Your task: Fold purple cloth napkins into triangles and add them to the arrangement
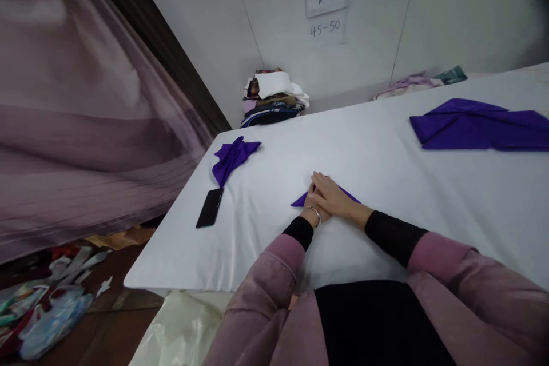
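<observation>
A purple cloth napkin (348, 193), folded to a pointed shape, lies flat on the white-covered table (274, 251) in front of me. My right hand (333, 194) rests across the top of my left hand, its fingers stretched out flat over the napkin. Beneath it, my left hand (311, 210), with a silver bracelet at the wrist, lies on the napkin; its fingers are mostly covered. The napkin's points stick out to the left and right of my hands, and its middle is hidden under them.
A second purple napkin (234, 159), bunched into folds, sits at the table's left, with a black phone (210, 207) near it. More purple cloth (472, 126) lies folded at the far right. Stacked clothes (274, 97) stand behind the table against the wall.
</observation>
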### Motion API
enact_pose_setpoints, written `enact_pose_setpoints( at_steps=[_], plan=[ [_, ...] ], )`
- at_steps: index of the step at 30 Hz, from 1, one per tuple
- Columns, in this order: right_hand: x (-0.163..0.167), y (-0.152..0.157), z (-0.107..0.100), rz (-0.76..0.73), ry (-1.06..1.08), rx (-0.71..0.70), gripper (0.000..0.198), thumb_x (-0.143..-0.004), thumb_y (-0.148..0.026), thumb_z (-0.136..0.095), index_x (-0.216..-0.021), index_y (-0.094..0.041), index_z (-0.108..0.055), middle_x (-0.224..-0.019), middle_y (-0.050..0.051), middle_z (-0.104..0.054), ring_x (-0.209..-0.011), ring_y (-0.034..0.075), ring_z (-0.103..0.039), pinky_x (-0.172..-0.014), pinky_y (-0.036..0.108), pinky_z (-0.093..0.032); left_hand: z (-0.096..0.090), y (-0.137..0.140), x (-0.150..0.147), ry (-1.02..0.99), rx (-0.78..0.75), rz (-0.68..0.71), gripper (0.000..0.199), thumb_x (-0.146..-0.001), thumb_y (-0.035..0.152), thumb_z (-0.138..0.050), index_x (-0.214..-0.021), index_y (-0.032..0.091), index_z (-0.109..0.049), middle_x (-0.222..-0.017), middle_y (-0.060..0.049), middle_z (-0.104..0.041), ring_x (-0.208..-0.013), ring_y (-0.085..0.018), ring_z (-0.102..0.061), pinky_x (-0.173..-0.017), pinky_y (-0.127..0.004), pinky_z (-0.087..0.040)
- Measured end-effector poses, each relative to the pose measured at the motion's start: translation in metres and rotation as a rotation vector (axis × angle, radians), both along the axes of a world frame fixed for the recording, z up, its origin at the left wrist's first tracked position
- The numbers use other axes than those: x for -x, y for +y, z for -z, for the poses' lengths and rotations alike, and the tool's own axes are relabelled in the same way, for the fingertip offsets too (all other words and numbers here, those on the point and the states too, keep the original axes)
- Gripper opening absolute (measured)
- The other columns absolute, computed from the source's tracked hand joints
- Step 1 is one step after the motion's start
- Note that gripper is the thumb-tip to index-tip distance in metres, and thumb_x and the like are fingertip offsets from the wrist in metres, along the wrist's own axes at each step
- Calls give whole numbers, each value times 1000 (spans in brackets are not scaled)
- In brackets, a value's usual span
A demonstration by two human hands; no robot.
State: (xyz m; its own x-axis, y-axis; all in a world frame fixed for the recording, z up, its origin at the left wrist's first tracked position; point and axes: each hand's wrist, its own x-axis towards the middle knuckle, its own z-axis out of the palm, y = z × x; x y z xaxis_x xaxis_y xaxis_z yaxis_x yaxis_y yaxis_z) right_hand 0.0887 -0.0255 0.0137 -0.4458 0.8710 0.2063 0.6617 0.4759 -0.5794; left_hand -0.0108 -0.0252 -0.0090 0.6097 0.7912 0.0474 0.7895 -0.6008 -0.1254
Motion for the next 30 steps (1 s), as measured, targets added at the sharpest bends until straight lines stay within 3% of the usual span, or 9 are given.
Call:
enact_pose_setpoints(
  at_steps=[6, 13, 16, 19, 23, 30],
  plan=[
    [-19, -1, 16, 5, 15, 67, 79, -88, -64, -27, -146, -11, -24, -151, 16, -21, -140, 25, -13, -112, 45, -14, -4, -5, -2, -21, 42, -20, 64, -89, 45, -30, -146, 17, -20, -152, -7, -23, -140, -29, -10, -113, -50, -14],
    [-24, -2, 24, 28, -4, 57, 77, -89, -62, -27, -148, -13, -17, -152, 14, -16, -140, 24, -10, -112, 46, -15, -11, 0, 4, -104, 216, 6, 73, -86, 53, -33, -147, 19, -12, -154, -7, -15, -140, -29, -10, -113, -50, -13],
    [-24, -2, 27, 55, -18, 55, 74, -90, -61, -24, -148, -15, -14, -153, 13, -16, -140, 24, -11, -111, 46, -16, -11, 3, 12, -139, 283, 13, 70, -88, 48, -32, -147, 20, -8, -155, -5, -12, -141, -25, -9, -114, -47, -14],
    [-22, -1, 30, 83, -103, 39, 74, -90, -61, -21, -147, -13, -20, -151, 15, -21, -139, 25, -16, -110, 46, -18, -10, 5, 28, -163, 287, -127, 61, -92, 39, -22, -147, 15, -10, -154, -7, -15, -141, -22, -9, -114, -46, -13],
    [-18, -3, 31, 96, -261, -39, 81, -87, -66, -21, -141, -7, -34, -149, 19, -27, -138, 29, -19, -110, 46, -19, -10, 2, 53, -155, 247, -291, 62, -93, 48, -17, -145, 16, -18, -153, -7, -18, -141, -22, -10, -114, -51, -11],
    [-15, -7, 31, 100, -353, -125, 86, -85, -70, -20, -140, -5, -34, -148, 21, -27, -138, 30, -19, -109, 47, -18, -10, -16, 97, -155, 230, -487, 55, -94, 42, -17, -144, 22, -22, -153, -2, -19, -141, -21, -12, -113, -54, -11]
  ],
)
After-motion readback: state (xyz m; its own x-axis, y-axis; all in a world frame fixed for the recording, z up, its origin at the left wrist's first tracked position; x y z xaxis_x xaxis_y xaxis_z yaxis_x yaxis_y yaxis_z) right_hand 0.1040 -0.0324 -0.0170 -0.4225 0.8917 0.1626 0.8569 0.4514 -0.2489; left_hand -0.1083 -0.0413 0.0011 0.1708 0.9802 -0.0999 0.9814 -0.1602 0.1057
